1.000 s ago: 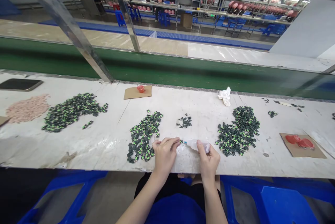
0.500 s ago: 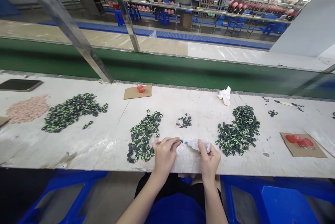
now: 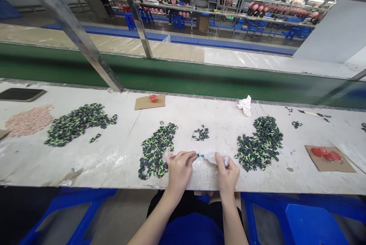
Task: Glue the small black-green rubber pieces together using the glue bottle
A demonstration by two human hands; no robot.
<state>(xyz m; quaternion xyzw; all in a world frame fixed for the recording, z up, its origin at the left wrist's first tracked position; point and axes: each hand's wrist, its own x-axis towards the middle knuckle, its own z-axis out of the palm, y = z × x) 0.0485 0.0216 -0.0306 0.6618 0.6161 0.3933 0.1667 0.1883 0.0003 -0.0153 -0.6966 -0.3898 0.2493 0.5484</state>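
Note:
My right hand point(image 3: 228, 176) is closed round a translucent white squeeze bottle point(image 3: 213, 157), tipped on its side with its blue nozzle pointing left. Between the fingertips of my left hand point(image 3: 180, 168) is a small dark green piece point(image 3: 197, 155), pinched just off the nozzle's tip. Left of that hand lies a pile of small dark pieces with bright green marks point(image 3: 156, 149). Beyond both hands sits a little cluster of dark pieces point(image 3: 202, 134). A bigger pile of dark and green pieces point(image 3: 261, 144) spreads to the right of the bottle.
Farther left are another dark-green pile point(image 3: 81, 123), a heap of pinkish pieces point(image 3: 28, 120) and a dark tablet-like slab point(image 3: 21, 94). Red cups sit on cardboard point(image 3: 340, 165) at right and on cardboard point(image 3: 140, 103) behind. Crumpled white tissue point(image 3: 244, 105) lies near a metal post point(image 3: 97, 65).
The bottle's nozzle has drawn back very slightly from the small piece. Both hands keep their grip; otherwise the view has only shifted a little.

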